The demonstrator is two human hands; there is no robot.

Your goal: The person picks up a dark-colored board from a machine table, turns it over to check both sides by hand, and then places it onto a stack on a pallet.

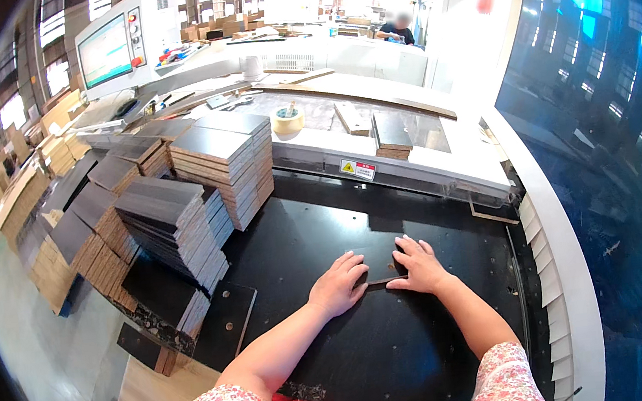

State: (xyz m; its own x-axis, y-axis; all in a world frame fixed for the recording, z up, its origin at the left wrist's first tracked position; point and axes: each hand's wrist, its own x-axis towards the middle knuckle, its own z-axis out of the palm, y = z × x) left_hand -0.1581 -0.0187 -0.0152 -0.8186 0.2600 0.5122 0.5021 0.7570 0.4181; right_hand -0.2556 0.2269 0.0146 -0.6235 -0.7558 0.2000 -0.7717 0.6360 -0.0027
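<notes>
A small dark panel with a thin brown front edge lies on the black machine table. My left hand grips its left side, with the thumb at the near corner and the fingers curved along the edge. On the opposite side, my right hand holds it the same way, thumb at the near right corner. Dark on dark, the panel's far edge is hard to make out. To the left rise stacks of dark-faced boards with brown and grey cut edges.
Beyond the table, a white ledge carries a tape roll and a short board stack. A control screen stands far left. On the right is a white-framed machine cover with a blue window. Another person is in the background.
</notes>
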